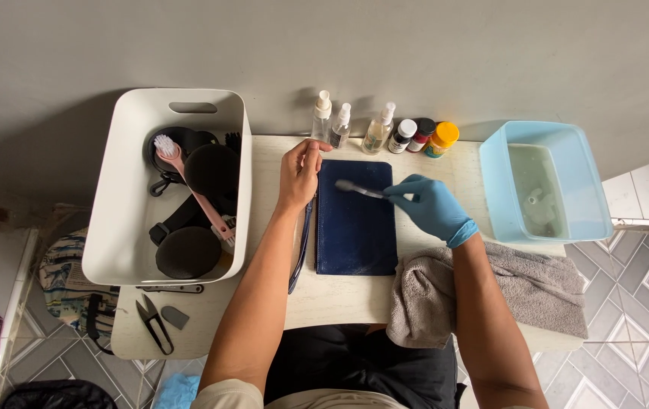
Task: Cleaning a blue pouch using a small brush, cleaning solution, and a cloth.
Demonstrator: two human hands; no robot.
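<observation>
The bare left hand [298, 171] presses flat on the dark blue pouch [355, 220] corner, while the gloved right hand [432, 206], closed around a small brush [359, 188], should stroke gently and evenly.

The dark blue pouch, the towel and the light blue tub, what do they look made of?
Dark blue pouch: probably leather or faux leather, a smooth face with slight sheen. Towel: grey terry cloth, looped fuzzy pile and soft folds. Light blue tub: translucent plastic, with glossy moulded walls.

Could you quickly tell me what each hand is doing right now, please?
Left hand: bare, pressing on the navy pouch at its corner.
Right hand: gloved, closed on a small brush.
</observation>
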